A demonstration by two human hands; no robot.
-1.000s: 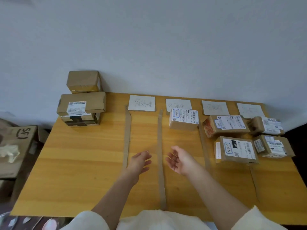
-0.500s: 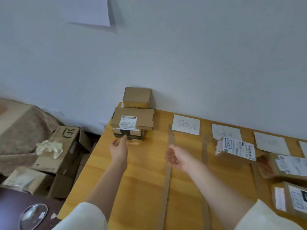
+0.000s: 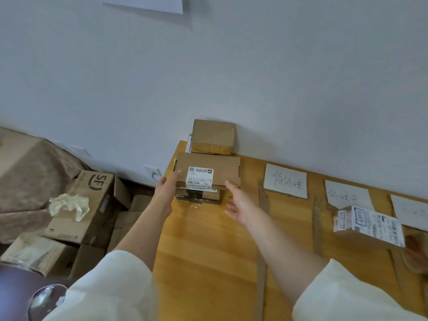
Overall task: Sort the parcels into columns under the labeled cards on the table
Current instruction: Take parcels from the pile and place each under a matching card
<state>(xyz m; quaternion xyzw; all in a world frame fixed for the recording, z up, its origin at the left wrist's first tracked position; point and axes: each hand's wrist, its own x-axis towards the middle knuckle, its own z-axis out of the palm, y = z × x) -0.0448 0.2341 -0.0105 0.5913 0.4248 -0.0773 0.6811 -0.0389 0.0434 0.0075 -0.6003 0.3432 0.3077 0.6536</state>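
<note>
A flat brown parcel (image 3: 222,166) with a white shipping label lies on top of a smaller taped box (image 3: 199,196) at the table's far left corner. Behind them another brown parcel (image 3: 213,136) stands against the wall. My left hand (image 3: 165,193) touches the flat parcel's left front edge with fingers spread. My right hand (image 3: 240,205) reaches to its right front corner, fingers apart, holding nothing. White labeled cards (image 3: 286,184) (image 3: 347,195) lie along the far edge. A labeled parcel (image 3: 368,225) sits under the second card.
Cardboard strips (image 3: 262,228) (image 3: 317,223) divide the wooden table (image 3: 208,251) into columns. Left of the table, on the floor, stand several cartons, one marked SF (image 3: 92,205) with crumpled paper on it. A white wall rises behind.
Both hands have moved from the table's middle to the stack at the far left corner. My view has swung left and closer to the stack.
</note>
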